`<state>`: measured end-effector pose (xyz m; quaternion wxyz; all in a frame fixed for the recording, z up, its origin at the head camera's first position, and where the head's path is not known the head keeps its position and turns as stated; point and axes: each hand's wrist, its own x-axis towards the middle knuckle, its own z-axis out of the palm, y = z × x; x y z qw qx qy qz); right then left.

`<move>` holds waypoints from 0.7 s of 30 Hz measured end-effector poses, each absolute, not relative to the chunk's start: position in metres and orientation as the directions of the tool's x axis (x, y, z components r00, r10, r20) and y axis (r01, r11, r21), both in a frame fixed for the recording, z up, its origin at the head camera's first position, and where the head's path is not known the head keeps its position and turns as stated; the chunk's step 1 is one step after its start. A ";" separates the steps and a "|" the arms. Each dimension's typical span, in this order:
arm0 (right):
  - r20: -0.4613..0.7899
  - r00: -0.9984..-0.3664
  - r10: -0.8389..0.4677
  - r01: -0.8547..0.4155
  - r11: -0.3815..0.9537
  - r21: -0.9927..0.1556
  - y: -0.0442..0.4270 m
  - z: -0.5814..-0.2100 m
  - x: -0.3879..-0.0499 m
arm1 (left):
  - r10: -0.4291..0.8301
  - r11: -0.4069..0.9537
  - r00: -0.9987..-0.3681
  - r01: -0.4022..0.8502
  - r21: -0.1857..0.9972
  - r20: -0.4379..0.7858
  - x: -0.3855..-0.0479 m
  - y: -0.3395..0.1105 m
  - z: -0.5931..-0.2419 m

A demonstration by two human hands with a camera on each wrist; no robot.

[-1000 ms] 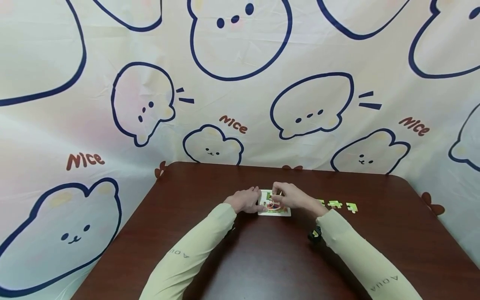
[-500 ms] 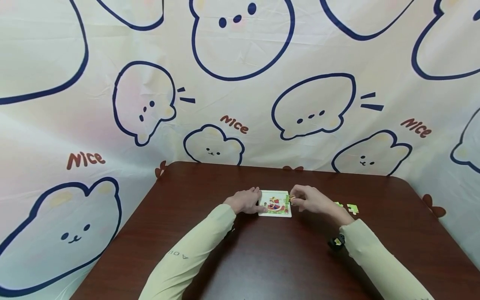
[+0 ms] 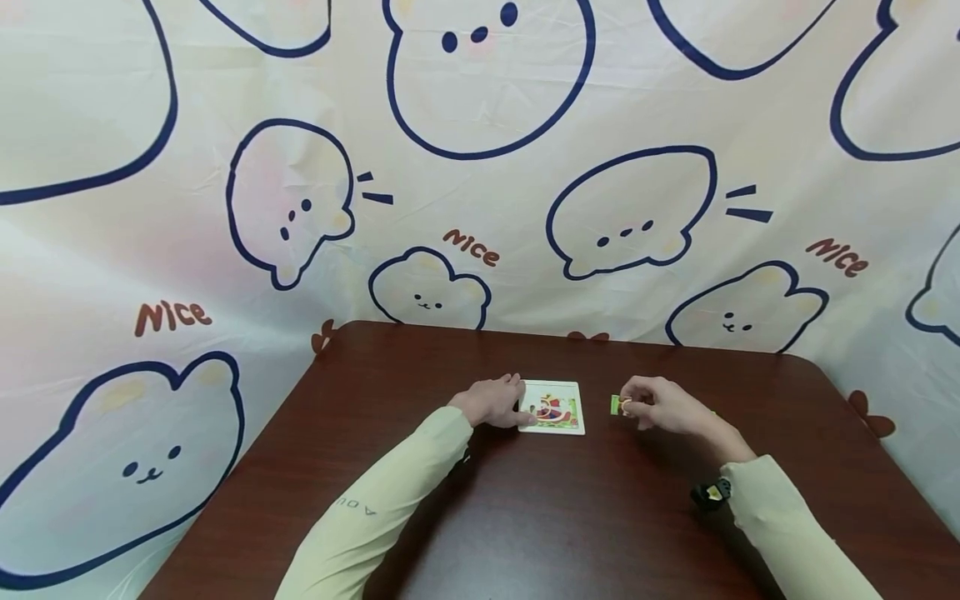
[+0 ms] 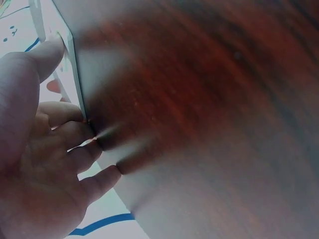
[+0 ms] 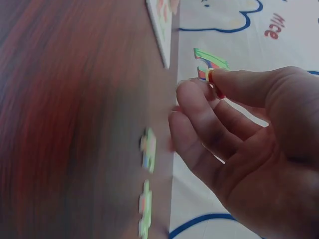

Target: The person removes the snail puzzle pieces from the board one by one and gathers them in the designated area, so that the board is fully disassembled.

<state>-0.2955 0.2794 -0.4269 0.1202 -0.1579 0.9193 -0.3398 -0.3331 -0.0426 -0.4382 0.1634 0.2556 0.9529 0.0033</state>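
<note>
A white-framed jigsaw puzzle board (image 3: 551, 407) with a colourful picture lies on the table in the head view. My left hand (image 3: 492, 402) is at its left side. In the left wrist view, the thumb (image 4: 50, 55) rests on the board's frame, while the fairly straight fingers lie along the edge and touch the tabletop. To the right of the board, my right hand (image 3: 670, 406) pinches a green, multicoloured puzzle piece (image 3: 616, 405) above the table. The right wrist view shows that puzzle piece (image 5: 212, 60) between thumb and fingertips, partly covered by them.
Two loose puzzle pieces lie on the table below the right hand, a nearer puzzle piece (image 5: 148, 150) and another puzzle piece (image 5: 145, 209). Most of them is hidden in the head view. The brown table (image 3: 480, 517) meets a patterned cloth (image 3: 517, 292) behind it.
My right hand has moved from over the board out to the right with the pinched puzzle piece, uncovering the board's picture. The left hand has stayed at the board's left side.
</note>
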 end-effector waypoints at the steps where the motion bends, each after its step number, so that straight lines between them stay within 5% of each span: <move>1: -0.120 -0.922 -0.369 -0.206 0.727 -0.654 0.283 -0.428 -0.295 | 0.488 0.869 -0.815 0.486 0.088 -0.313 -0.333 -0.043 -0.438; 21: -0.284 -0.874 -0.393 -0.143 0.769 -0.623 0.312 -0.438 -0.281 | 0.480 0.876 -0.819 0.470 0.112 -0.314 -0.330 -0.043 -0.436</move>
